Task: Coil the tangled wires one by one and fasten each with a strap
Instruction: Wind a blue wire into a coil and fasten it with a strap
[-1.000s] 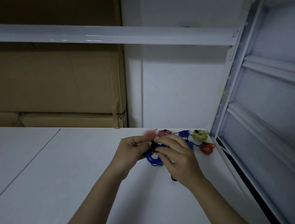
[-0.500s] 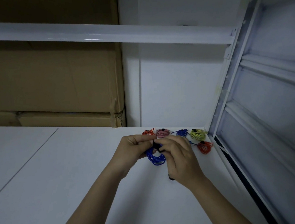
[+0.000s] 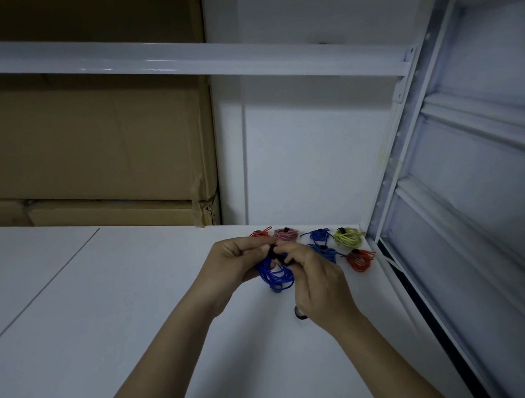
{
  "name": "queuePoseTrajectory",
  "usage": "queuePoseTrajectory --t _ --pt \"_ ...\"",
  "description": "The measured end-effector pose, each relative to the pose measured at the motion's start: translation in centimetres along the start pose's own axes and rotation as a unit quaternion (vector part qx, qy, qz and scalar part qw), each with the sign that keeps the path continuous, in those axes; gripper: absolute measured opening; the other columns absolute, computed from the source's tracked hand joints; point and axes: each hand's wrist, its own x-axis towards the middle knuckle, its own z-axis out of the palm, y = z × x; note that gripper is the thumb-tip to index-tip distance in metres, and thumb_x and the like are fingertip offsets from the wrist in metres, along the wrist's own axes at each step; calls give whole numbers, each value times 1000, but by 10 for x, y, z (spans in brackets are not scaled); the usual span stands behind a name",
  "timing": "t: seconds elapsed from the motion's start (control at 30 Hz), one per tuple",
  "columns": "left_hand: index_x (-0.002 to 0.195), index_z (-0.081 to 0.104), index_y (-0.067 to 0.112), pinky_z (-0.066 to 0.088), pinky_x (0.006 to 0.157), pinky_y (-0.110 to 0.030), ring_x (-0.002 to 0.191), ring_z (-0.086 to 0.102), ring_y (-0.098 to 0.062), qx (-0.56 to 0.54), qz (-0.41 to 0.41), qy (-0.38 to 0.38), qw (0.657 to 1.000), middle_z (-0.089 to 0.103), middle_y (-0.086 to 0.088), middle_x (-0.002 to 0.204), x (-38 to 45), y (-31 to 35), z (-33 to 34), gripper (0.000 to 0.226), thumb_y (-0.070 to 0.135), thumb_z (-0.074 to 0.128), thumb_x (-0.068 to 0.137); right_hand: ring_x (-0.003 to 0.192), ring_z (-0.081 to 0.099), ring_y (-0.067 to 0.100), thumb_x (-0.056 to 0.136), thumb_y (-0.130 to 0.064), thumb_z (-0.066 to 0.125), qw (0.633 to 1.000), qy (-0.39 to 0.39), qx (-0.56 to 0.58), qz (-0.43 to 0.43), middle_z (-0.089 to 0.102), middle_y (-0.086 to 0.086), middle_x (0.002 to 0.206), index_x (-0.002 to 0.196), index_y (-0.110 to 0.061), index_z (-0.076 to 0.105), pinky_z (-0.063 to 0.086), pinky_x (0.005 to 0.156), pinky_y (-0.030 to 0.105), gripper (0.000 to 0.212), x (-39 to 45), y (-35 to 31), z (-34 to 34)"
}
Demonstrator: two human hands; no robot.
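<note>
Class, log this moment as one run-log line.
step: strapping | left hand: holds blue wire coil | right hand: pinches black strap | white table

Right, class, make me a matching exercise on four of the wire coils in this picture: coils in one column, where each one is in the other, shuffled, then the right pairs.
Coils:
1. yellow-green coil
2. pink coil
3. red coil
4. dark blue coil

Places:
A. held in both hands
B. back row, nearest the shelf's right post
C. on the shelf, in front of the yellow-green one
D. back row, just beyond the fingertips

Pairs: 1-B, 2-D, 3-C, 4-A
</note>
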Motion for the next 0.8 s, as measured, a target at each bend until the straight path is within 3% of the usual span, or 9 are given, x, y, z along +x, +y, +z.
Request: queuePoseTrajectory --t 0.17,0.27,0.4,0.5,0.67,0.8 --pt "113 67 5 56 82 -25 92 70 -18 -14 -16 -35 999 73 -13 103 0 0 -3 25 2 56 90 99 59 11 91 -13 41 1000 -11 15 26 65 2 110 114 -15 50 47 81 12 25 1 0 -2" --pt "113 68 5 56 87 -29 93 70 -21 24 -14 -27 999 73 -13 100 2 0 -3 28 -1 61 87 97 60 10 92 -17 40 997 -31 36 55 69 3 105 114 -21 49 50 77 15 23 1 1 -3" --pt "103 72 8 57 74 -22 80 71 -14 68 20 21 997 75 -10 88 3 2 2 22 -3 63 86 96 62 6 94 -23 41 992 -55 65 98 65 -9 108 112 -27 51 52 76 20 21 2 3 -4" --pt "96 72 9 55 66 -17 70 70 -8 78 51 70 993 75 -1 77 5 2 4 19 -4 62 87 99 59 13 92 -12 47 997 -57 30 41 64 0 106 101 -12 60 49 85 25 16 4 7 -4" --pt "90 75 14 54 73 -18 80 71 -12 142 100 76 982 76 -1 84 5 -3 12 19 -2 66 85 88 59 20 86 -3 48 996 -58 -32 -60 65 7 91 87 -1 65 48 81 26 17 11 1 -7" --pt "86 73 13 52 69 -15 71 69 -8 138 101 43 984 74 2 72 3 -1 16 18 -1 64 86 87 56 9 89 -8 48 998 -15 23 61 63 2 91 92 -7 62 44 77 13 14 24 -1 -12"
